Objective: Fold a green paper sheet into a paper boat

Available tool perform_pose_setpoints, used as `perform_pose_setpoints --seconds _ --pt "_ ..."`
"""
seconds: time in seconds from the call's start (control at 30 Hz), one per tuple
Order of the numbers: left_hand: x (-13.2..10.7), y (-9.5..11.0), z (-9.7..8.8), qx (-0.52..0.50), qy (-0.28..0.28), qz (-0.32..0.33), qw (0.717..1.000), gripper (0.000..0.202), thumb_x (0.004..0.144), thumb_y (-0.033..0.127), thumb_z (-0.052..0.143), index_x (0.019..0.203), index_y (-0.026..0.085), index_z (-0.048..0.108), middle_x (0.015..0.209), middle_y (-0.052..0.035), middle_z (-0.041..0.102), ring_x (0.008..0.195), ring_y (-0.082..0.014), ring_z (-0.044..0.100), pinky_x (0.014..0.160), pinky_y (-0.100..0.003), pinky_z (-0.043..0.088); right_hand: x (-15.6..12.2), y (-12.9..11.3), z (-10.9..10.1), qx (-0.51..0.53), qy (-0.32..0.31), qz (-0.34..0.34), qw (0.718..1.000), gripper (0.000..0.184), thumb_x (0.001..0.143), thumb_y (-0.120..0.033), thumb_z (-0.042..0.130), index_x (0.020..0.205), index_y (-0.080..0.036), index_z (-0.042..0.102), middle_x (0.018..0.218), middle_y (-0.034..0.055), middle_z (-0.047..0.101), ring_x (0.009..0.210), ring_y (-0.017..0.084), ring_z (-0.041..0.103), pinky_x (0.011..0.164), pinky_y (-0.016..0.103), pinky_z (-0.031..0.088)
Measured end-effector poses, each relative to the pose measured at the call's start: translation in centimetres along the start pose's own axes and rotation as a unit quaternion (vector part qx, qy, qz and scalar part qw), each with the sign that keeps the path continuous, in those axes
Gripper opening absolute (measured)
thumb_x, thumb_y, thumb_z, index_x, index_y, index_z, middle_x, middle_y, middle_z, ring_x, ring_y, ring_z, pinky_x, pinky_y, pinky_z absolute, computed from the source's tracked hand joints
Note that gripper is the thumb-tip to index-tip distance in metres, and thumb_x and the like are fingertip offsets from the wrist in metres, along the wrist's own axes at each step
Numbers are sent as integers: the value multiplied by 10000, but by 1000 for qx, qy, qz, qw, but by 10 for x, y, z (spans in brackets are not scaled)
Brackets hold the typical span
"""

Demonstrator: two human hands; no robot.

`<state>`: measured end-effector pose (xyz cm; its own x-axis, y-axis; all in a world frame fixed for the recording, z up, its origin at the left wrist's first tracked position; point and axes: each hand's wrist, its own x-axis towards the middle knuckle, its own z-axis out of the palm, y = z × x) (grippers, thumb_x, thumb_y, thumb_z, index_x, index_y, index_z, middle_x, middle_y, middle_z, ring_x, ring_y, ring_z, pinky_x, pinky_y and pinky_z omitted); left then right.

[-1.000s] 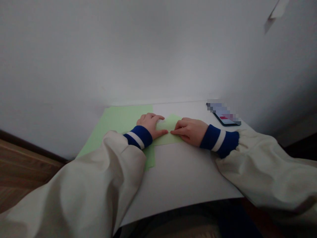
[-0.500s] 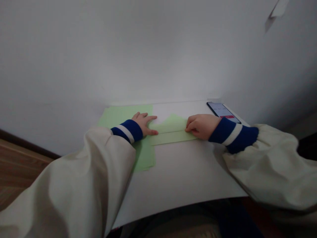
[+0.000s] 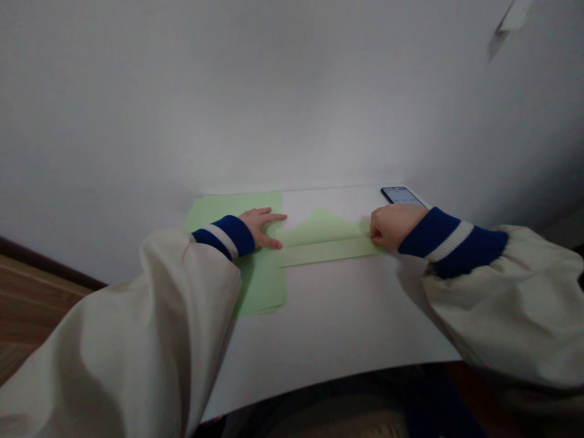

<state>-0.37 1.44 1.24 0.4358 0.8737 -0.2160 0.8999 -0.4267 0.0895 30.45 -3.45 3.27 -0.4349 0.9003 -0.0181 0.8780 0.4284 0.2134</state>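
A folded strip of light green paper (image 3: 322, 242) lies across the middle of the white table (image 3: 337, 316). My left hand (image 3: 261, 227) rests flat on its left end, fingers stretched out to the right. My right hand (image 3: 393, 225) is curled, its fingertips pressed down on the strip's right end. Under my left wrist lies a stack of flat green sheets (image 3: 223, 213).
A dark phone (image 3: 401, 195) with a lit screen lies at the table's back right, just behind my right hand. A plain white wall (image 3: 292, 91) rises directly behind the table. Wooden floor (image 3: 27, 304) shows at the left.
My hands have slid apart along the folded strip: the right hand moved right to its end, the left hand moved left. More of the strip shows between them.
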Motion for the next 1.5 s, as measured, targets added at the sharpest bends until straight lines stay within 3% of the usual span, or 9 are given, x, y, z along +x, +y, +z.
perform_pose_setpoints --seconds 0.1,0.2,0.47,0.57,0.77,0.9,1.17,1.33,1.5 --pt "1 -3 1 -3 0 5 1000 838 642 576 598 1367 223 372 1460 -162 271 1324 -351 267 1051 -448 237 1 0 -4 -27 -70 1 997 171 696 -249 529 600 -170 647 585 94 635 545 175 564 538 302 405" --pt "2 -5 1 -7 6 13 1000 837 628 569 614 1358 225 388 1452 -160 290 1316 -350 285 1045 -447 250 0 -3 -8 -48 -75 32 996 238 728 -328 518 662 -154 667 604 109 639 576 192 584 544 311 404" --pt "1 3 -2 4 28 -8 1000 736 678 543 576 1346 288 402 1442 -126 325 1294 -353 325 1019 -477 279 -4 -31 -11 -61 3 70 996 446 829 -395 378 744 -68 669 759 212 654 726 287 637 565 345 429" --pt "-5 15 -5 29 61 -50 996 657 736 565 502 1335 312 412 1431 -118 345 1289 -350 332 1004 -525 275 -2 -45 -17 -35 19 89 995 429 845 -396 352 810 -92 653 840 191 660 784 275 633 627 351 444" --pt "-19 36 -6 61 153 -20 986 708 770 651 387 1317 204 434 1381 -124 419 1255 -327 377 1018 -606 204 -1 -57 -28 -1 47 45 998 546 821 -599 335 953 -142 603 981 150 643 901 279 595 700 373 454" --pt "-17 35 -4 34 172 -2 985 697 757 634 429 1275 169 465 1366 -111 443 1242 -314 396 1031 -605 199 0 -54 -25 11 63 16 998 545 816 -600 350 1034 -157 583 1042 134 625 951 277 568 737 377 450" --pt "-10 29 -5 -152 207 15 966 705 608 479 693 1186 130 490 1135 -128 610 1046 -257 568 946 -409 408 1 -49 -20 27 83 -17 996 489 841 -517 371 1096 -150 570 1121 128 601 1011 265 539 810 376 436" --pt "-9 23 1 -218 254 50 941 683 593 411 727 1185 184 473 966 -84 658 912 -244 616 840 -407 469 2 -46 -16 62 98 -16 993 463 842 -468 396 1133 -145 554 1166 127 584 1049 262 526 862 386 426" --pt "-15 26 -2 -242 259 28 935 696 634 341 698 1253 164 433 923 -64 659 889 -220 615 816 -371 479 10 -38 -1 137 154 28 978 706 763 -452 518 1330 -65 353 1339 198 435 1191 304 440 960 445 380"
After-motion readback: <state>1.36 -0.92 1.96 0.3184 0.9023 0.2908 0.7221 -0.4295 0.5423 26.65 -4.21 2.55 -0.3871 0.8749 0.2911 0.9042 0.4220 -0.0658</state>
